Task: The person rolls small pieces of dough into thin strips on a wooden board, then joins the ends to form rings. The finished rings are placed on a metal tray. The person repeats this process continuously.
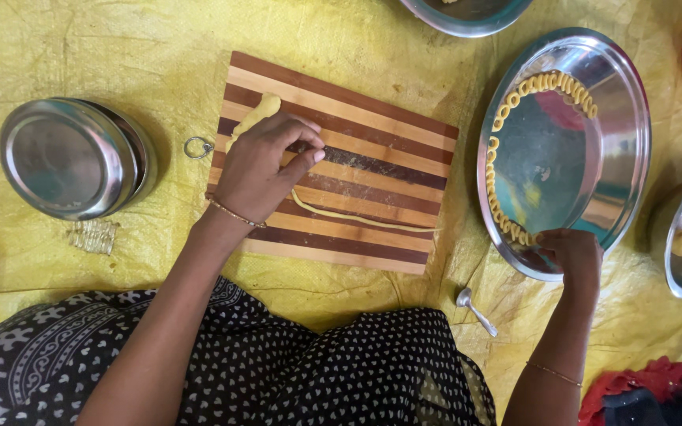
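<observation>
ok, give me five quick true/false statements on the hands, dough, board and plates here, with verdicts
1. The left hand rests on the striped wooden board. True.
2. A thin dough rope lies on the board. True.
3. The right hand holds the small spoon. False: it is at the rim of the large steel plate; the spoon lies apart on the yellow sheet.
4. The twisted dough strip fills the plate's middle. False: it curves along the rim.
5. The steel containers sit right of the board. False: left.

A cutting board [341,166] lies between lidded tins [73,158] on its left and a tray [625,102] on its right.
</observation>
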